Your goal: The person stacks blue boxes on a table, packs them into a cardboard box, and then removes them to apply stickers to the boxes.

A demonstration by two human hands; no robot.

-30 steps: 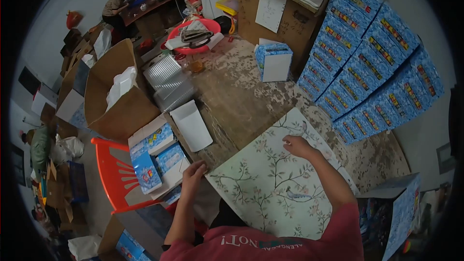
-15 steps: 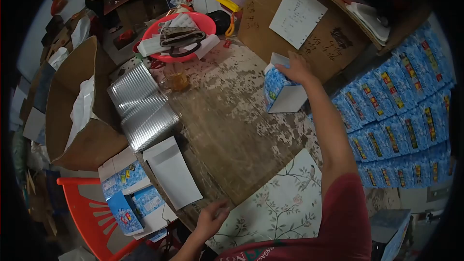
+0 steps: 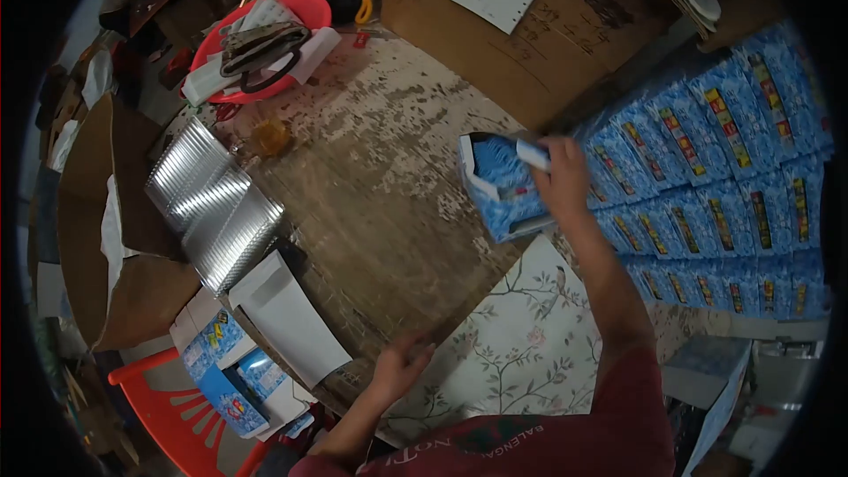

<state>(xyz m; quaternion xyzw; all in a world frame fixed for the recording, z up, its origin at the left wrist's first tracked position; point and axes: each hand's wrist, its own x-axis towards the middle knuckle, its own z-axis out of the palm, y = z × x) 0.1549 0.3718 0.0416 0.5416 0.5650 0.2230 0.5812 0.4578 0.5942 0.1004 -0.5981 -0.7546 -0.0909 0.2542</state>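
Head view. Against the frame half a second back: the blue box (image 3: 502, 194) has left its spot by the cardboard wall (image 3: 495, 62) and now sits nearer the wearer, just beyond the far corner of the floral sheet (image 3: 521, 344), over the worn counter (image 3: 389, 177). The right hand (image 3: 562, 181) has shifted from the box top to its right side, grip closed over the rim and a white flap there. The left hand (image 3: 402, 367) stays at the near left edge of the floral sheet, grip loose, fingers spread, holding nothing. The box is tipped, open mouth turned up and left toward the camera, long axis running roughly from lower right to upper left; whether its base touches the counter cannot be told. To its right, close by, the stacked blue boxes (image 3: 707, 168) form a wall. To its left lies bare counter as far as the silver corrugated stack (image 3: 212, 199) and the white flat pack (image 3: 291, 318) at the counter's left edge.
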